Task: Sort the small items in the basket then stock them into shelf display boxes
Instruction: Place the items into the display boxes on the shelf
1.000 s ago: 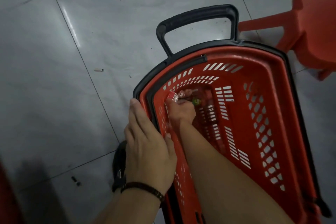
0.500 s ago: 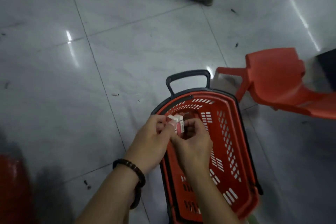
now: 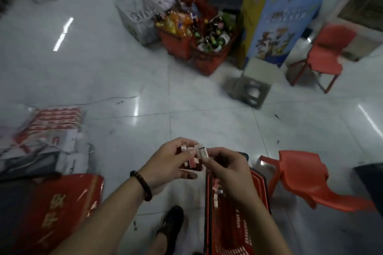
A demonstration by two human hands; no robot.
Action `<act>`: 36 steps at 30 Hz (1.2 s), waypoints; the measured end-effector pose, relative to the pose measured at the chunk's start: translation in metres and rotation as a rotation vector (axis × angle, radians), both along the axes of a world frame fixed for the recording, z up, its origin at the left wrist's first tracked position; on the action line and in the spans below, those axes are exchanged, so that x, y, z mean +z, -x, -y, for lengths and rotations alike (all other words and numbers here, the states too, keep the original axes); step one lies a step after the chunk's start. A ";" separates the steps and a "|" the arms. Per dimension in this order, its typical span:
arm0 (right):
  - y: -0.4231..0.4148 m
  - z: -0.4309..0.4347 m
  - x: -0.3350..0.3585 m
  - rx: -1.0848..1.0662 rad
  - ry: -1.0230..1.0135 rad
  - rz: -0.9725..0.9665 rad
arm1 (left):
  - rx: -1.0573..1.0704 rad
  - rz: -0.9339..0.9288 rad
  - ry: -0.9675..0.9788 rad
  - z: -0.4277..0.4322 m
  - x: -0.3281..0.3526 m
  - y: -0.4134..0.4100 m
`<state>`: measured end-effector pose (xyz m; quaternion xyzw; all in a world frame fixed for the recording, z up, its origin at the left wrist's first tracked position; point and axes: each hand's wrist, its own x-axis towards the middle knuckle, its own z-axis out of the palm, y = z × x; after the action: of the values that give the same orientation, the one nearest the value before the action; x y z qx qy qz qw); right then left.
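My left hand (image 3: 170, 163) holds a cluster of small red and white packets (image 3: 191, 161) in its curled fingers, above the floor. My right hand (image 3: 226, 174) pinches one small white packet (image 3: 202, 152) at the top of that cluster, touching it. Below my right forearm stands the red shopping basket (image 3: 259, 188), with a few more small packets (image 3: 215, 194) visible against its inner left wall. Most of the basket's inside is hidden by my arm.
A tipped red plastic chair (image 3: 300, 178) lies right of the basket. A red printed bag (image 3: 60, 209) and stacked red-white cartons (image 3: 51, 122) lie at the left. Far ahead stand red crates of bottles (image 3: 207, 41), a grey stool (image 3: 251, 87), another red chair (image 3: 325, 54) and a blue display stand (image 3: 284, 16).
Both hands have lifted out of the basket with the small packets and come together above it. The view has swung up, showing the shop floor ahead.
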<state>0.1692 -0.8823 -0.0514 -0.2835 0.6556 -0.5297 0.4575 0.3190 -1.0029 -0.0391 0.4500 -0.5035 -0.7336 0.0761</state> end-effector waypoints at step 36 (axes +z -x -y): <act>-0.834 -0.151 0.324 1.237 1.225 -0.500 | 1.426 0.463 0.752 -0.445 0.315 -0.814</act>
<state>1.0027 -0.7315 0.2731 -0.8858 0.0697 -0.3683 0.2735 1.1333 -0.5578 0.2756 0.7444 -0.3123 -0.1822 0.5613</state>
